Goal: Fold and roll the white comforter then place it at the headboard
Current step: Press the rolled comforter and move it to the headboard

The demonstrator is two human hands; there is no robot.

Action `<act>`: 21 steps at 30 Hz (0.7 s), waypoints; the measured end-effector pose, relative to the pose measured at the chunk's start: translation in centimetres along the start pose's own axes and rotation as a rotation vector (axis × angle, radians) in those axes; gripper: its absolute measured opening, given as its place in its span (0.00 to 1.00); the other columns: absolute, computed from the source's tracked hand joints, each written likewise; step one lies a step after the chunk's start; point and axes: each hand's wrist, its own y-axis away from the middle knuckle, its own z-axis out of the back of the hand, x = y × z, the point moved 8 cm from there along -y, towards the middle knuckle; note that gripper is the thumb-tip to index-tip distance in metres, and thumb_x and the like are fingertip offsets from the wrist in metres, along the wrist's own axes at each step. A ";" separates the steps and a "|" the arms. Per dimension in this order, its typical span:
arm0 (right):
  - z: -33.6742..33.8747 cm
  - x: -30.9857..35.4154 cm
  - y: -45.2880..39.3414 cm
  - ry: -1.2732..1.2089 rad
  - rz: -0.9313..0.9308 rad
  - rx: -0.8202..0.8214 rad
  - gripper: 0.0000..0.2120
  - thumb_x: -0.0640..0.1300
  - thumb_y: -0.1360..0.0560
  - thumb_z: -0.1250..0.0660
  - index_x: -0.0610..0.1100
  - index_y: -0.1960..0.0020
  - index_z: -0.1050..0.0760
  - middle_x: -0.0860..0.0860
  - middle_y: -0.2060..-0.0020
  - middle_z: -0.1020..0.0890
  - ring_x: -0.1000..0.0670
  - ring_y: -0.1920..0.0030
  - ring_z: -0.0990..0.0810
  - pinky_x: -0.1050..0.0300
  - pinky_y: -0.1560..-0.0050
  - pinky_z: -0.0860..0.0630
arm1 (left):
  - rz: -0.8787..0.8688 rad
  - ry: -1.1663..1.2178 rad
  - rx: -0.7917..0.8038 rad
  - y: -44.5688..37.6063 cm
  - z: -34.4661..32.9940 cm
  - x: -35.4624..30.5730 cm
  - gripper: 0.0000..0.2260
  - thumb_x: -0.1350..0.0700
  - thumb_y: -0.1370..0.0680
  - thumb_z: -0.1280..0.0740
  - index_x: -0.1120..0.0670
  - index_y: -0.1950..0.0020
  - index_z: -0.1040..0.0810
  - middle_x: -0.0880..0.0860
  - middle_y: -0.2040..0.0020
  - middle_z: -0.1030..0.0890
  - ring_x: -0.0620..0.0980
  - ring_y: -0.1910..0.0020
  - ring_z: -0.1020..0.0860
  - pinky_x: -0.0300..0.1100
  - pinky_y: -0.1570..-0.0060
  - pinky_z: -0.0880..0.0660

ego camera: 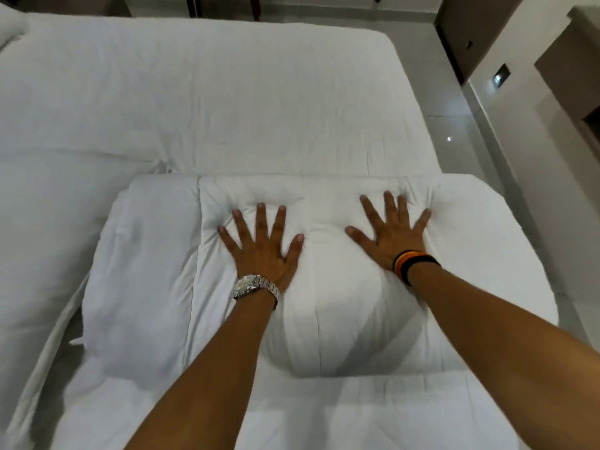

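The white comforter lies across the near part of the bed as a thick, puffy roll, its far edge running left to right. My left hand, with a silver watch at the wrist, presses flat on top of the roll, fingers spread. My right hand, with dark bands at the wrist, presses flat on the roll a little to the right, fingers spread too. Neither hand grips any fabric. A flat layer of comforter extends toward me under my forearms.
The bed with its white sheet stretches beyond the roll. A white pillow corner shows at the far left. Pale tiled floor runs along the bed's right side, with a wall and dark panels beyond.
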 end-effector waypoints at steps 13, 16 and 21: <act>9.9 4.2 -6.5 -0.165 0.358 0.071 0.49 0.86 0.35 0.50 0.62 0.21 0.40 0.47 0.21 0.36 0.45 0.20 0.44 0.28 0.25 0.54 | 1.081 0.844 -0.144 19.8 0.9 -5.4 0.41 0.25 0.26 0.39 0.29 0.22 0.61 0.53 0.19 0.72 0.64 0.20 0.69 0.76 0.27 0.55; 10.2 5.7 -10.1 -0.213 0.419 0.252 0.52 0.87 0.38 0.45 0.64 0.20 0.43 0.47 0.21 0.35 0.41 0.21 0.39 0.32 0.24 0.43 | 1.336 1.180 -0.197 21.3 -1.2 -9.8 0.52 0.26 0.35 0.30 0.23 0.26 0.67 0.51 0.20 0.74 0.68 0.20 0.67 0.73 0.25 0.51; 6.5 6.1 -12.9 -0.271 0.420 0.474 0.53 0.86 0.41 0.38 0.70 0.20 0.48 0.50 0.18 0.41 0.44 0.19 0.42 0.38 0.22 0.45 | 1.438 1.202 -0.330 20.4 -4.3 -10.8 0.62 0.24 0.46 0.26 0.22 0.26 0.67 0.53 0.18 0.69 0.70 0.19 0.54 0.67 0.23 0.44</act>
